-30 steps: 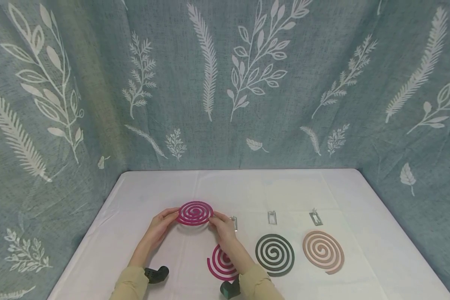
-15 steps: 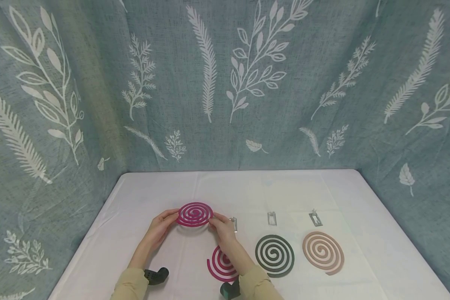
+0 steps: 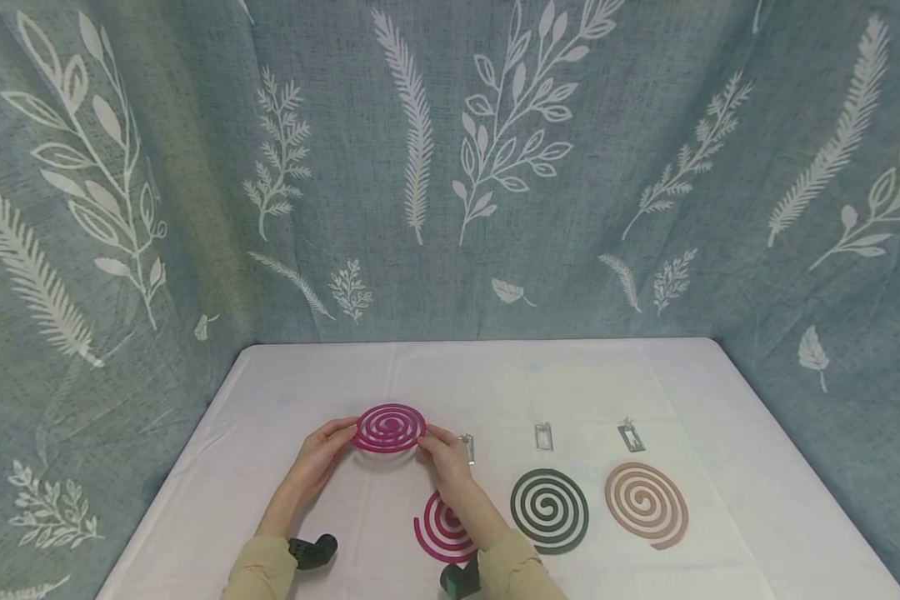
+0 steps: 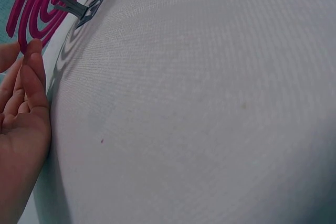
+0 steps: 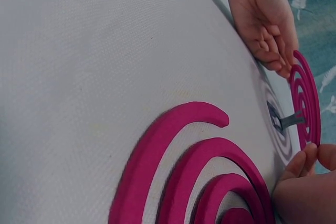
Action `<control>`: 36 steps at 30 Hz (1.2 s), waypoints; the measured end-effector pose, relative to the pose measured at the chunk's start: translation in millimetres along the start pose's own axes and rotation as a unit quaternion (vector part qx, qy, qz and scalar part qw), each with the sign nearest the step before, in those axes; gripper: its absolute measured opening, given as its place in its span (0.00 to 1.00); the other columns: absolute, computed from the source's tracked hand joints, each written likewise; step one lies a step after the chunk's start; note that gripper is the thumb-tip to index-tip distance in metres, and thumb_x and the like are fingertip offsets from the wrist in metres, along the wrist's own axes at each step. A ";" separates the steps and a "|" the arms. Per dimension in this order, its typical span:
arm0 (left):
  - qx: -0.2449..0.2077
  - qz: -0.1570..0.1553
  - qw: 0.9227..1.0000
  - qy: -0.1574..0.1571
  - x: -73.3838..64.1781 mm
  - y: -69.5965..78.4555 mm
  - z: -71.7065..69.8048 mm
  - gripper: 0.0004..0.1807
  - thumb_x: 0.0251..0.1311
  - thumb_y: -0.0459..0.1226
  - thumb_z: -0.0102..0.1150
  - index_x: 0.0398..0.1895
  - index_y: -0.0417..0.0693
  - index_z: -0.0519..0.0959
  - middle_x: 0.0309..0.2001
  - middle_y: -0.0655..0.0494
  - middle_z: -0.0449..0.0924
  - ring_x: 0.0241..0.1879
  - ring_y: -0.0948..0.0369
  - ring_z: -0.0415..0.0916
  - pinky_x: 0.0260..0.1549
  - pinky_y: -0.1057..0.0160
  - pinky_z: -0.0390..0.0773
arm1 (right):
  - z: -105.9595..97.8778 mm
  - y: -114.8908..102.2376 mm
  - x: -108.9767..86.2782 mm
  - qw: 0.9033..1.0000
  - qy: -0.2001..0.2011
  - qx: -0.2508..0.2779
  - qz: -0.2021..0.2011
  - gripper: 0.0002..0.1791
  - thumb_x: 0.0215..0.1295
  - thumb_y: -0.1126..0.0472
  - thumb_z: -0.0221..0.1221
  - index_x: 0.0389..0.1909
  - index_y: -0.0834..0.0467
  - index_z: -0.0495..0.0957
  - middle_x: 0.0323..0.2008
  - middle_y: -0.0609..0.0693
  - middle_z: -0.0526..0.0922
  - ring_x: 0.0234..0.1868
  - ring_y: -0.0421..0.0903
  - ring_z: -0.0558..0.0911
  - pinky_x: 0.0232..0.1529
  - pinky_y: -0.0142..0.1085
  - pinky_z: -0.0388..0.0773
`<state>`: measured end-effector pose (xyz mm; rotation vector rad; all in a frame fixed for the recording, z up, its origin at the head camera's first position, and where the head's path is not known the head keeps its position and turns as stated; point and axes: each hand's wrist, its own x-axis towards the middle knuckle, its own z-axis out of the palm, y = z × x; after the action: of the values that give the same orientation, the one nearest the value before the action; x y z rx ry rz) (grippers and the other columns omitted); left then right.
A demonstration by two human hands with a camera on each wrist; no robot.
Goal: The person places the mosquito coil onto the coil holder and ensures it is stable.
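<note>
Left grip (image 3: 319, 457), right grip (image 3: 448, 460) — pinching magenta coil (image 3: 392, 425) (elevated).

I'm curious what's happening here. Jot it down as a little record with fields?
Left hand: pinches the edge of the raised magenta coil
Right hand: pinches its opposite edge
Underneath: upright metal stand
Lying flat: second magenta coil, dark green coil, tan coil
Other stands: three, one beyond each flat coil
Surface: white cloth
Backdrop: blue-green fabric, white leaf print
</note>
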<state>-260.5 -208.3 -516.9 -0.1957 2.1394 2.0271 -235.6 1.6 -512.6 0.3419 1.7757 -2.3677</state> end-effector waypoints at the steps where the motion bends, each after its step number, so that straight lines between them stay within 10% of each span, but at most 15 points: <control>1: 0.000 -0.001 1.000 -0.001 0.1 -0.3 0.1 0.26 0.67 0.39 0.52 0.63 0.31 0.65 0.46 0.65 0.77 0.43 0.81 0.73 0.48 0.81 0.72 | -0.1 0.5 0.1 1.000 0.000 0.001 -0.002 0.25 0.61 0.68 0.55 0.59 0.74 0.66 0.52 0.65 0.77 0.37 0.37 0.79 0.49 0.32 0.79; 36: 0.012 0.000 1.000 -0.004 0.0 0.5 -0.4 0.27 0.67 0.40 0.52 0.63 0.31 0.64 0.50 0.60 0.77 0.42 0.81 0.73 0.46 0.82 0.72 | -0.3 0.9 -2.2 1.000 0.001 0.004 -0.005 0.25 0.61 0.68 0.55 0.58 0.73 0.68 0.48 0.60 0.78 0.35 0.37 0.78 0.45 0.30 0.79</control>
<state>-260.6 -208.7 -516.4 -0.1840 2.1586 1.9980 -233.2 1.7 -512.9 0.3385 1.7738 -2.3829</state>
